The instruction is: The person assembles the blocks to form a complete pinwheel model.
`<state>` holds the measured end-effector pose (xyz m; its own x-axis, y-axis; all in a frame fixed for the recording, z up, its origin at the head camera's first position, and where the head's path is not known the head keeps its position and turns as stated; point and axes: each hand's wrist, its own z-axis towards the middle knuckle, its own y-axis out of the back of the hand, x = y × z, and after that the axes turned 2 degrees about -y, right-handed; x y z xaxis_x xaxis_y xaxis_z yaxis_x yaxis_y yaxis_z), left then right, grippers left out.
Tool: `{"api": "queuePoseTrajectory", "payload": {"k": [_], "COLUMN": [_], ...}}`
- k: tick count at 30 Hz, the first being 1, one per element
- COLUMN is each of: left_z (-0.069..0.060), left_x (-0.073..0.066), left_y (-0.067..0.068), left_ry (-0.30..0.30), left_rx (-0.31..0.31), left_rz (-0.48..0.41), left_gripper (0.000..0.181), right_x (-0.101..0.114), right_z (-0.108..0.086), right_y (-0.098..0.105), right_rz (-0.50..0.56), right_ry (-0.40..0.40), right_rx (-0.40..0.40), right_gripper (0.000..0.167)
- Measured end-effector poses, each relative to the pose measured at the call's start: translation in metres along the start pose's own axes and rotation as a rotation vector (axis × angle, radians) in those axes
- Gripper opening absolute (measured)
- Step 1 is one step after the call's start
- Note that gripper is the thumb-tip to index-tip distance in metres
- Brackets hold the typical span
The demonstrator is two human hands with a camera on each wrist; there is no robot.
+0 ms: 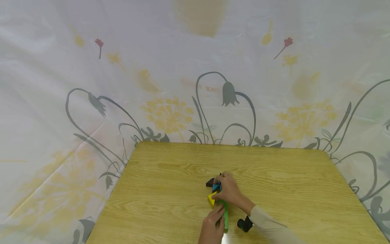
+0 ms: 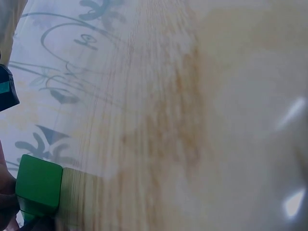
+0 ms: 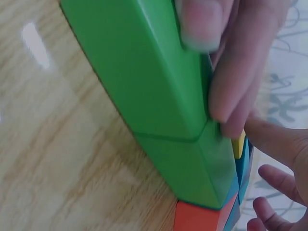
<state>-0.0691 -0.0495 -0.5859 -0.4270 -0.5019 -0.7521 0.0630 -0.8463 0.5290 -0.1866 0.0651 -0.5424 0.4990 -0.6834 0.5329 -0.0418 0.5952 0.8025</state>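
Observation:
On the wooden table a row of toy blocks lies together: a green block (image 1: 226,218), a yellow block (image 1: 211,200), a blue block (image 1: 215,187) and a dark triangular block (image 1: 209,183). My left hand (image 1: 212,224) is at the near end, its extended fingers pressing the side of the long green block (image 3: 120,67). Farther along, my right hand (image 1: 230,191) arches over the row, thumb by the yellow block and fingertips by the blue one, spanning both. In the right wrist view, a shorter green block (image 3: 180,161) and an orange-red block (image 3: 196,216) continue the row.
The wood-grain table (image 1: 164,169) reaches back to a pale, flower-printed curtain (image 1: 182,67) hanging behind it and at both sides. A black wrist device (image 1: 244,224) sits at the right sleeve (image 1: 271,225).

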Motion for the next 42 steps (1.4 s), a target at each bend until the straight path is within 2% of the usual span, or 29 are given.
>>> {"api": "queuePoseTrajectory", "payload": {"k": [8,14,17,20,25,28,37,42], "left_z": [0.0,-0.001,0.0,0.0,0.001,0.001,-0.003,-0.002], "left_x": [0.002,0.006,0.006,0.005,0.002,0.001,0.006,0.008], "left_y": [-0.003,-0.006,-0.006,-0.006,-0.004,-0.003,-0.005,-0.004], "left_ry": [0.022,-0.056,-0.074,-0.044,0.072,0.083,-0.06,-0.12], "left_rx": [-0.005,-0.048,-0.057,-0.037,0.037,0.04,-0.061,-0.086], "left_rz": [-0.005,0.006,0.004,-0.01,-0.056,-0.061,0.003,0.028], "left_gripper": [0.027,0.027,0.027,0.027,0.029,0.029,0.028,0.028], "right_x": [-0.015,-0.021,-0.023,-0.024,-0.024,-0.025,-0.029,-0.031], "right_z": [0.005,0.008,0.009,0.01,0.012,0.013,0.011,0.011], "right_y": [0.002,0.006,0.009,0.01,0.013,0.012,0.009,0.009], "right_rz": [-0.038,-0.013,-0.004,0.01,0.051,0.055,0.046,0.043], "right_ry": [-0.016,-0.021,-0.03,-0.057,-0.099,-0.106,-0.07,-0.073], "right_rx": [-0.01,-0.015,-0.006,0.015,0.041,0.044,0.058,0.052], "right_gripper": [0.051,0.048,0.046,0.045,0.044,0.042,0.051,0.052]}}
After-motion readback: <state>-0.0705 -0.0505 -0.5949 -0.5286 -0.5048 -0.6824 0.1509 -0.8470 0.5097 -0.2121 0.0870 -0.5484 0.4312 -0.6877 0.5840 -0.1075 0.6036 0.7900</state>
